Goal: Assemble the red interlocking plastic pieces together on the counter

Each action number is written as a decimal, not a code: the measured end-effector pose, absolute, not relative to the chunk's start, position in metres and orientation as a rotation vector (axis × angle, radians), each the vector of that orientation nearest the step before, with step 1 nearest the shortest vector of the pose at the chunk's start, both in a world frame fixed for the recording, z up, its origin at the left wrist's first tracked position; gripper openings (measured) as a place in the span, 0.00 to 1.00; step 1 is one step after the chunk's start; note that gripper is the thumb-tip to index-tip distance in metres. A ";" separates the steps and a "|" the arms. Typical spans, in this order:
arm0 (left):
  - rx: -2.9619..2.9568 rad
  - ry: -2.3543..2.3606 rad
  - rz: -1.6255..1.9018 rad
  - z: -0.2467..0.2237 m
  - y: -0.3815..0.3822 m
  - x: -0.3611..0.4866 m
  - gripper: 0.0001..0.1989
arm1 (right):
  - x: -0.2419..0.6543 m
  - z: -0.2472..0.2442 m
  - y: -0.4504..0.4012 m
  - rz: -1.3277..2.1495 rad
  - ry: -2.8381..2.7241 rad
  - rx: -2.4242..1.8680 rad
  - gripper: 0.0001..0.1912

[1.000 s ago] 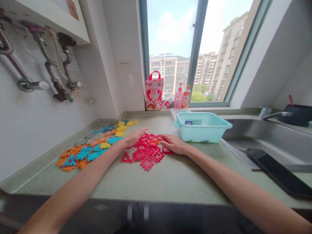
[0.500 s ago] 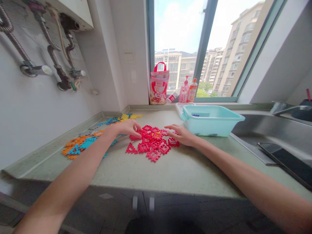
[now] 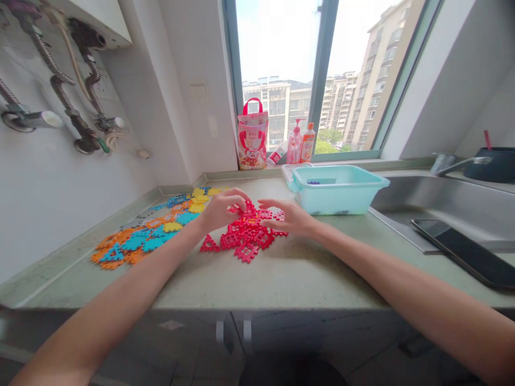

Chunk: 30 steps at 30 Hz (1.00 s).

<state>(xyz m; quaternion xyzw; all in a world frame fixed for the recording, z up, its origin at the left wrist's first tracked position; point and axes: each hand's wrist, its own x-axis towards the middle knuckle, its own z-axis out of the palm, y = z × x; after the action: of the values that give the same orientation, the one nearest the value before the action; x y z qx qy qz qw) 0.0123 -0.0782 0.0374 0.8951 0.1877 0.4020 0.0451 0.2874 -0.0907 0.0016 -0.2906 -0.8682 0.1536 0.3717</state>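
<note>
Left of the red pile [image 3: 247, 236], orange, blue and yellow pieces [image 3: 151, 236] lie spread flat on the desk [image 3: 277, 279], running back toward the wall corner. The left hand [image 3: 219, 210] comes in from the lower left on a long, nearly straight forearm; it is raised over the pile's back left edge, fingers curled, and pinches a red piece [image 3: 246, 206] at its fingertips. The red pile itself lies mid-desk, a heap of flat square lattice pieces with one triangle at its left edge. The right hand [image 3: 290, 217] reaches in from the lower right, palm turned down and inward, fingers loosely spread just above the pile's right edge; whether it grips anything I cannot tell. The two hands are near each other, not touching. Right of the pile and just behind stands a tub [image 3: 354, 197], and further right a phone [image 3: 462, 252] rests at the sink's [image 3: 454, 203] edge.
</note>
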 end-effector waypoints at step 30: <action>2.478 1.616 -0.027 0.060 -0.036 -0.072 0.27 | 0.301 -0.002 -0.074 0.204 -2.086 -1.162 0.18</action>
<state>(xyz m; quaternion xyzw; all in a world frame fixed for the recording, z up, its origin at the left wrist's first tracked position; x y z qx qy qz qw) -0.0722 -0.0360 0.0603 0.8341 0.5439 -0.0089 0.0913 0.3006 -0.0739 -0.0018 -0.4516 -0.8107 0.0791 0.3640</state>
